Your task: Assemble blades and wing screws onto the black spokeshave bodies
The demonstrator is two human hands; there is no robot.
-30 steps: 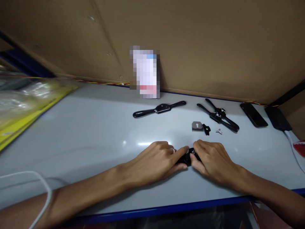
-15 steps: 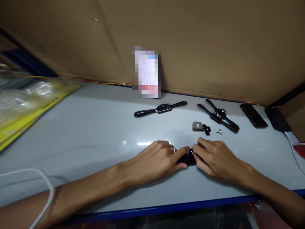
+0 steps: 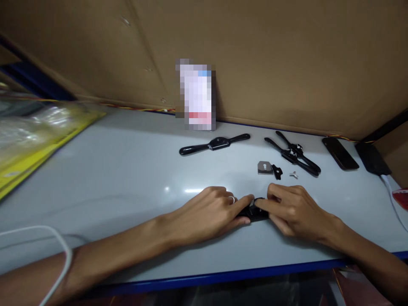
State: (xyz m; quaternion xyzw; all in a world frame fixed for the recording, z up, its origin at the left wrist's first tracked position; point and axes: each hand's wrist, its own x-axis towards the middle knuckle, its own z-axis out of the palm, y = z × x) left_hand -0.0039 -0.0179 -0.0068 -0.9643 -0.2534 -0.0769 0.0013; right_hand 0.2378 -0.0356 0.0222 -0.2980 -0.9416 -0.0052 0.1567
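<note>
A black spokeshave (image 3: pixel 258 216) lies low on the grey tabletop between my hands, only its middle showing. My left hand (image 3: pixel 212 212), with a ring on one finger, is closed around its left side, thumb and forefinger near the centre. At the right, my right hand (image 3: pixel 295 212) has curled fingers on the body, one fingertip touching the middle and hiding the small part under it. Just beyond the hands are a flat steel blade (image 3: pixel 264 168), a black cap plate (image 3: pixel 277 171) and a small silver thumbscrew (image 3: pixel 293 174).
Another spokeshave (image 3: pixel 219 143) lies farther back, and two crossed spokeshaves (image 3: pixel 291 154) rest at the right. A phone (image 3: pixel 340 154) and a black cabled device (image 3: pixel 372 159) are beyond. Clear plastic (image 3: pixel 41 127) covers the left corner. A brown board (image 3: pixel 270 63) stands behind.
My right hand has shifted slightly right and its forefinger has straightened over the spokeshave's middle, uncovering more of the body. My left hand keeps its hold.
</note>
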